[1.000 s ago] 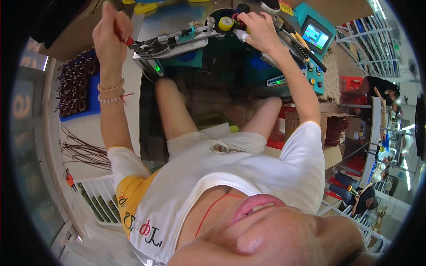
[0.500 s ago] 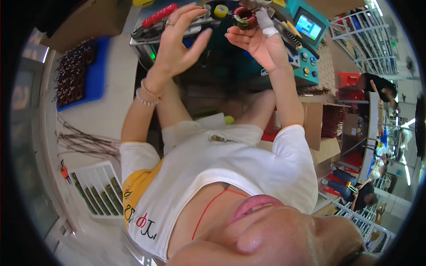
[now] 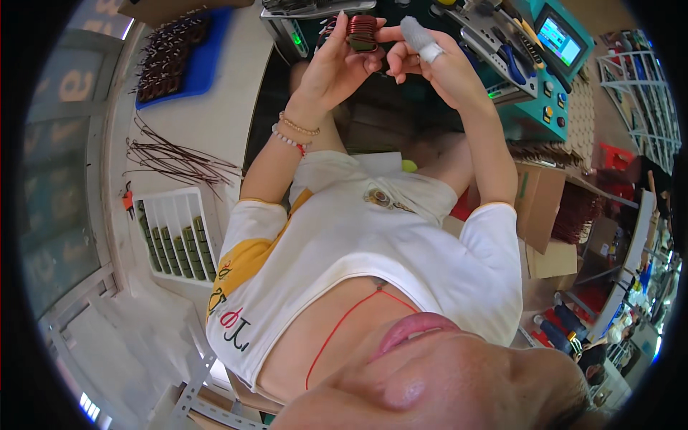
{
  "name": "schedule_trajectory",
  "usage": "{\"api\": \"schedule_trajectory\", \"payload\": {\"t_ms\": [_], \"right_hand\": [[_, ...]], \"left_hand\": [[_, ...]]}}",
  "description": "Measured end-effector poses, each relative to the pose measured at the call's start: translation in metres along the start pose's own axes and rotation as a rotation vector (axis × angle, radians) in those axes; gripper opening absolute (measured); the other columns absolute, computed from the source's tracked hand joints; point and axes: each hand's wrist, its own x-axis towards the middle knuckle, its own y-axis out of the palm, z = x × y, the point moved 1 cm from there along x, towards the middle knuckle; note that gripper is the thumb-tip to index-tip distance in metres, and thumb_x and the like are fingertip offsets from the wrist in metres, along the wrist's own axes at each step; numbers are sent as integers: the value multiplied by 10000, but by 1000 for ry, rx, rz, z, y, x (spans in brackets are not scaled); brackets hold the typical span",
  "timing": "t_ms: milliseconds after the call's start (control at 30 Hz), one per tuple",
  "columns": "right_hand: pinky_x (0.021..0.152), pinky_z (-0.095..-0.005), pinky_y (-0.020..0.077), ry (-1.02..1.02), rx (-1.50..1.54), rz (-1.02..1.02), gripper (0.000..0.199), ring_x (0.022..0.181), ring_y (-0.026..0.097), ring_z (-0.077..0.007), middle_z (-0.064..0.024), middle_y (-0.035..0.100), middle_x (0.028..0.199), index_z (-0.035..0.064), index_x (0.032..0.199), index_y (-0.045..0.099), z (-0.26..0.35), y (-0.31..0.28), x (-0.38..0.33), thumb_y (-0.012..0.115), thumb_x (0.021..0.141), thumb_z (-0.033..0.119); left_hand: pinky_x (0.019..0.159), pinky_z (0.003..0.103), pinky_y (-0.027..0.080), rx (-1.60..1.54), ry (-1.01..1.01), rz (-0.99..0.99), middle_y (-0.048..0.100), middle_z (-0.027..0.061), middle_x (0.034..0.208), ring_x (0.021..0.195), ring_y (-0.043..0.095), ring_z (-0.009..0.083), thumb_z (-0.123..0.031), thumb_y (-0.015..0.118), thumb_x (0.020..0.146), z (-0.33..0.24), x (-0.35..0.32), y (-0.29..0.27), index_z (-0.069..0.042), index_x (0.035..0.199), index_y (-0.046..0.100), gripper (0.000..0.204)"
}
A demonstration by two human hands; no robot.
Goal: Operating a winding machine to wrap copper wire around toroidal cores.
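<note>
A ring-shaped coil (image 3: pixel 362 36), wound with reddish-brown wire and showing a dark green core, is held up over the machine edge. My left hand (image 3: pixel 331 75) grips it, thumb on the near side and fingers curled beneath. My right hand (image 3: pixel 441 68) is just right of it, palm partly facing me. Its outstretched index finger reaches the coil's right side, while the lower fingers curl loosely apart from the coil. A grey-white wrap (image 3: pixel 421 39) covers the right thumb, which stands clear of the coil.
At left, a blue tray (image 3: pixel 215 61) holds several finished-looking coils, near loose brown wires (image 3: pixel 175 154) and a white tray (image 3: pixel 170 201) of green cores. Right of my hands stands a teal machine (image 3: pixel 534 111) with a lit screen (image 3: pixel 559 41) and buttons. Cardboard boxes (image 3: pixel 539 204) sit at right.
My left hand has come right and closed on the coil. The coil is turned and sits lower and left in the picture. My right hand's fingers have curled, with its index against the coil.
</note>
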Motion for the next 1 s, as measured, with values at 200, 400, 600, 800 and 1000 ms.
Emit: {"api": "schedule_trajectory", "payload": {"t_ms": [200,400,600,800,1000], "right_hand": [[692,-257,492,-9,-83,-98,305,721,580,-111,-14,594,797,11,1098,642,-42,-35,-23,519,1029,281],[643,-241,486,254,-125,-355,227,668,573,-97,-7,606,747,14,1059,662,-188,-100,-90,495,1029,165],[604,-212,451,485,-36,-485,252,675,586,-76,0,625,763,37,1054,672,-269,-108,-151,533,1035,246],[618,-213,459,577,-56,-511,245,693,592,-76,-7,630,799,30,1077,670,-270,-87,-153,539,1033,233],[681,-216,506,530,0,-413,225,712,596,-84,-15,626,801,14,1106,655,-276,-92,-131,525,1036,183]], "left_hand": [[730,302,485,-49,21,-206,682,94,1109,811,572,162,-443,566,1000,-17,-21,-14,-75,1141,641,401],[695,282,529,1147,269,-833,700,56,900,807,643,135,-269,857,776,-107,-74,-110,-14,984,692,369],[909,477,533,2168,86,-1247,700,273,997,1087,611,454,-426,893,613,-224,-97,-250,79,1028,673,690],[873,513,534,2189,390,-1422,653,325,998,1018,616,481,-363,773,805,-190,-72,-277,74,969,658,481],[1045,485,384,2118,551,-1308,526,325,1213,1190,470,472,-281,867,688,-197,-80,-315,85,1272,475,793]]}}
